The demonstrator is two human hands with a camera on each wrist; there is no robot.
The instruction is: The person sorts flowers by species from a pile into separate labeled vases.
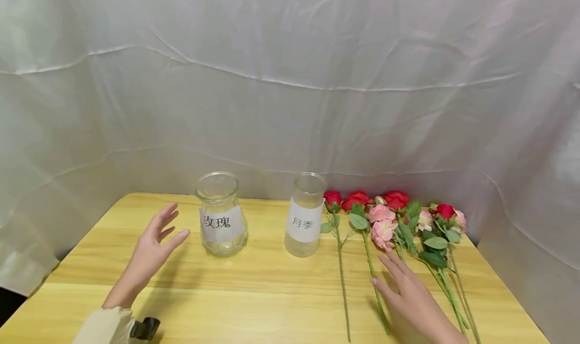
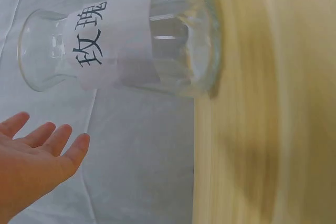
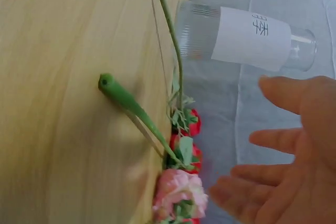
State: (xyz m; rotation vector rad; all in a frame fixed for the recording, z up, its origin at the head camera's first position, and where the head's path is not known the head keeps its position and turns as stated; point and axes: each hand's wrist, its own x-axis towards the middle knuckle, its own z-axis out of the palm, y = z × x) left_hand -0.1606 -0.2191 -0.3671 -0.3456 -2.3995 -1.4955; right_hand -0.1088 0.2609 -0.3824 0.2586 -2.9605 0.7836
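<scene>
My left hand hovers over the table's left side, fingers spread and relaxed, holding nothing. Just right of it stands a rounded glass vase with a white paper label, also large in the left wrist view. Over the flower stems on the right is my right hand, with loosely extended fingers and nothing in its grasp. Beneath and beyond it lie a red rose on a long green stem and pink flowers. A straight glass vase with another label stands upright in the middle.
Another red rose lies beside the straight vase. More red and pink flowers with leaves overlap at the right. A grey-white curtain hangs behind the wooden table. A black object shows by the left sleeve.
</scene>
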